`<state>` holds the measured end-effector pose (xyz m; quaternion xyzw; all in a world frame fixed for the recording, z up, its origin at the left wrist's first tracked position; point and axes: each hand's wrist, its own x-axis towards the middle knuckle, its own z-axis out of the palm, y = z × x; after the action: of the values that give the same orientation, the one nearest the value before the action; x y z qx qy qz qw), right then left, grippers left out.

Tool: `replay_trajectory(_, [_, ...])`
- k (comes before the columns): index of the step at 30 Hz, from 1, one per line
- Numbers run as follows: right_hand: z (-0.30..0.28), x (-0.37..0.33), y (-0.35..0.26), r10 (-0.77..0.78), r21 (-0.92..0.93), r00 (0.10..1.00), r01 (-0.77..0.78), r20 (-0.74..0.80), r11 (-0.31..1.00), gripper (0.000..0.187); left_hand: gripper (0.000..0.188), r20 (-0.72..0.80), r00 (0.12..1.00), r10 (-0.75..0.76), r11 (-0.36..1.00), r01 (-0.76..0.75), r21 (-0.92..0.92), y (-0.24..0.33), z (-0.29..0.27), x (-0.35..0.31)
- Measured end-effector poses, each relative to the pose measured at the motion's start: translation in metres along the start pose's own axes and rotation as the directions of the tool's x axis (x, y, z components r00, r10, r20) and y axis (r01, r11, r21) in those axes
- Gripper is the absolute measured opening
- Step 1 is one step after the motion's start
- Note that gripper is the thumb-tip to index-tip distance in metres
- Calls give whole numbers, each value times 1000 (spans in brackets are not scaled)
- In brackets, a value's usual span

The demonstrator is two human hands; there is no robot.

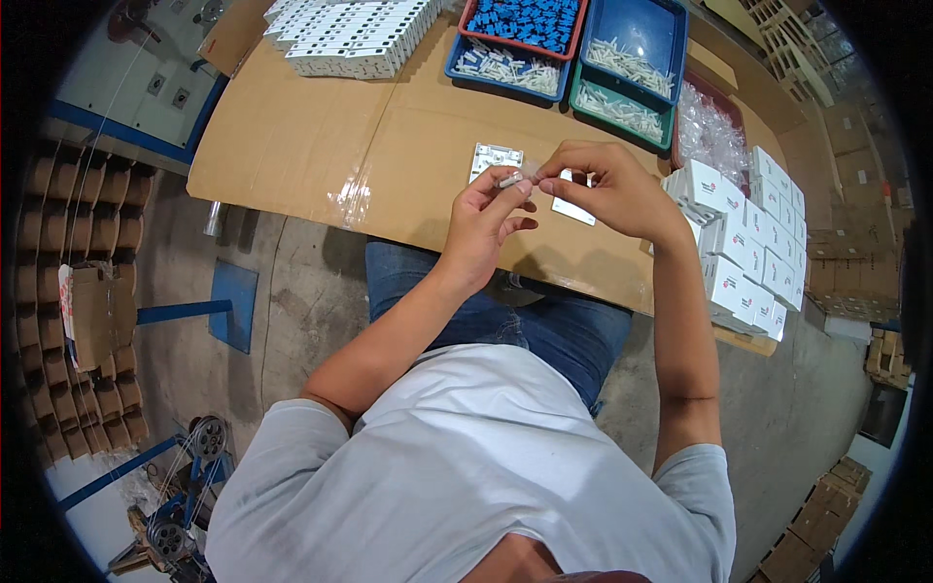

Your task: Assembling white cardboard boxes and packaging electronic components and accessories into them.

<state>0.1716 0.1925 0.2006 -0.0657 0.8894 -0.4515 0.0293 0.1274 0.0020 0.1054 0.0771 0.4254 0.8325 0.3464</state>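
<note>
My left hand (476,228) pinches a small white part (509,180) between thumb and fingers, with what looks like clear plastic around it. Beside it, my right hand (612,189) is closed at the fingertips on the edge of that clear plastic (532,171). The two hands nearly touch above the cardboard-covered table (428,165). Just beyond my left fingers lies a white piece with dark markings (497,156), partly hidden by the hand. Under my right hand rests a flat white piece (574,208), mostly covered by the fingers.
At the back stand a red tray of blue parts (525,21), a blue tray of white parts (505,70) and stacked blue and green trays (622,121). A bin of clear bags (708,126) and stacked white boxes (743,238) are right. White pieces (360,44) are piled far left.
</note>
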Motion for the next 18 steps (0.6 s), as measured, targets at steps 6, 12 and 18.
replay_trajectory(6, [-3, -2, 4, 13, 2, 1000, -13, -27, 1000, 16, 23, -3, 1000, -23, 998, 23, -51, 4, 1, -1])
replay_trajectory(12, [-2, -1, 3, -10, -22, 999, 9, -40, 1000, 16, 25, -12, 1000, -4, 1000, 4, 1, 2, 0, 1])
replay_trajectory(18, [-3, -1, 1, 1, 2, 997, -1, -75, 1000, 14, 40, 12, 986, 164, 966, -163, 199, -3, -7, 7])
